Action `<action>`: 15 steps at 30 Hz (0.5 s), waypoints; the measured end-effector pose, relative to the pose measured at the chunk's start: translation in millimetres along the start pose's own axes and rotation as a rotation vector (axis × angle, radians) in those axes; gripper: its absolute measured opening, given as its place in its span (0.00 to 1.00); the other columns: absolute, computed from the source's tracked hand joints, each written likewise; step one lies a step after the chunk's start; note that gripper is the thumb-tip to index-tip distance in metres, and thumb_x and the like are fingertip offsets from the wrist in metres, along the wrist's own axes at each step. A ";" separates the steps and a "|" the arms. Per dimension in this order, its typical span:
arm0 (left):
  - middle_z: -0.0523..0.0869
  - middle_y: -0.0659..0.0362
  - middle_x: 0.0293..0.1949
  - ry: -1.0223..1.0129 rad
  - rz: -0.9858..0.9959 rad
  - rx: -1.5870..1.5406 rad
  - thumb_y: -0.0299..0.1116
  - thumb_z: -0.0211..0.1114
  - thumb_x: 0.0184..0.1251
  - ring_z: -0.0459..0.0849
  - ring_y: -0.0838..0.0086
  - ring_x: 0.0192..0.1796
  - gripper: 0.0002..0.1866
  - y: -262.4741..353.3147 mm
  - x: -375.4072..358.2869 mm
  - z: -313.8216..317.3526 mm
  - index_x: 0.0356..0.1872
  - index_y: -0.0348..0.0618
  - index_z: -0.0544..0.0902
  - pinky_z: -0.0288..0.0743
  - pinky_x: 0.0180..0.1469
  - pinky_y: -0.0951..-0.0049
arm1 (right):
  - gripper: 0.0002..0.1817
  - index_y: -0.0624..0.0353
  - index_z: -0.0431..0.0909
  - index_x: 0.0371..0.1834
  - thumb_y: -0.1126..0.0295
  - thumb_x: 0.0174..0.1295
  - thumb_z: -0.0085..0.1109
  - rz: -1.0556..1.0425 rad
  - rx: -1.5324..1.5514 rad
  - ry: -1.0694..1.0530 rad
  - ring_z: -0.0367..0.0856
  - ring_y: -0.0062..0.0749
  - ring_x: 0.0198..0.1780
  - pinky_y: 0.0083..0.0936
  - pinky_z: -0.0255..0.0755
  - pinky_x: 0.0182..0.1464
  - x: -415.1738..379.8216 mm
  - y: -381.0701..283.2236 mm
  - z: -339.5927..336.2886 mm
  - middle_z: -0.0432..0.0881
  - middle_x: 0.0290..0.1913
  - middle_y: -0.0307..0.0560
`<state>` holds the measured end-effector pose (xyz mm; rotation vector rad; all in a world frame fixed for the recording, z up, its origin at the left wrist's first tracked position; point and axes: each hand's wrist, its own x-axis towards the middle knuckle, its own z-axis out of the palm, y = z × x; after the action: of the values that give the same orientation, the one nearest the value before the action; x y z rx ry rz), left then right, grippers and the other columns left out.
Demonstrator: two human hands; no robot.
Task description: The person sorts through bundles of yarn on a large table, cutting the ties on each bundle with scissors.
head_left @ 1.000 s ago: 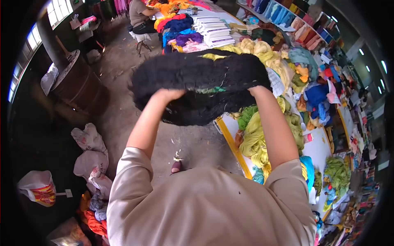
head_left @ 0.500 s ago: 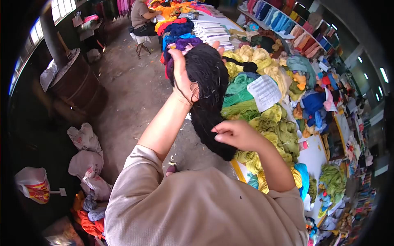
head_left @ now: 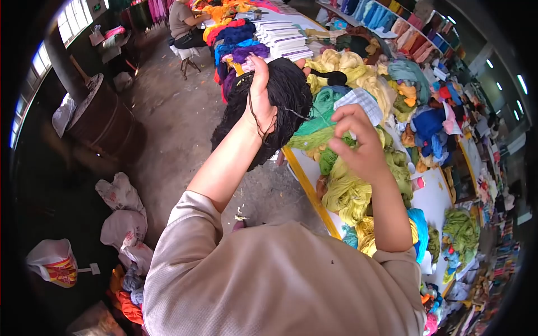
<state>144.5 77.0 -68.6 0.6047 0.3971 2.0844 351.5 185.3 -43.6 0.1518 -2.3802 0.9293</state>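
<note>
A thick black yarn skein hangs over my left hand, whose thumb stands up on the near side while fingertips show beyond the yarn. A dark strand loops round that wrist. To the right, my right hand is raised above the table with its fingers curled. A thin, paler strand of yarn runs from the skein toward these fingers; its end is hard to make out. Behind the right hand lie a printed paper sheet and green yarn.
The long table with a yellow edge carries yellow and olive yarn and stacked white bundles. A seated person works at the far end. At left stand a rusty drum and white bags.
My right hand has moved up and right, away from the skein's lower end. The skein has swung left and spread out below my left hand, which still holds it.
</note>
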 end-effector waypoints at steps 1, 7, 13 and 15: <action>0.80 0.51 0.61 -0.009 0.007 0.009 0.80 0.52 0.59 0.79 0.65 0.62 0.54 0.5 -0.8 -0.5 0.66 0.33 0.73 0.75 0.63 0.62 | 0.08 0.57 0.73 0.36 0.75 0.60 0.65 0.035 0.207 0.026 0.74 0.31 0.50 0.28 0.67 0.58 0.4 2.3 -1.8 0.73 0.50 0.43; 0.71 0.46 0.72 -0.126 0.030 0.000 0.72 0.49 0.68 0.67 0.52 0.75 0.40 -1.5 0.2 -8.2 0.64 0.46 0.75 0.68 0.72 0.53 | 0.03 0.59 0.76 0.42 0.71 0.71 0.57 0.239 0.949 0.208 0.73 0.24 0.48 0.27 0.67 0.55 0.4 22.2 -5.7 0.76 0.51 0.41; 0.70 0.46 0.72 -0.163 -0.001 0.008 0.70 0.51 0.69 0.66 0.51 0.76 0.40 -8.2 1.0 -12.9 0.67 0.46 0.73 0.68 0.72 0.52 | 0.03 0.59 0.75 0.43 0.72 0.72 0.55 0.245 1.117 0.253 0.74 0.24 0.44 0.27 0.68 0.53 -4.6 16.9 -9.2 0.77 0.49 0.43; 0.70 0.46 0.72 -0.188 -0.016 0.017 0.70 0.51 0.69 0.65 0.51 0.76 0.40 -10.8 1.9 -11.8 0.67 0.46 0.72 0.68 0.72 0.51 | 0.03 0.59 0.75 0.43 0.72 0.72 0.54 0.219 1.137 0.241 0.73 0.24 0.43 0.27 0.67 0.53 -6.7 14.7 -11.7 0.77 0.48 0.44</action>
<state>144.4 83.8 -83.3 0.7979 0.3099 1.9904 358.2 203.3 -48.9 0.1873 -1.4161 2.1587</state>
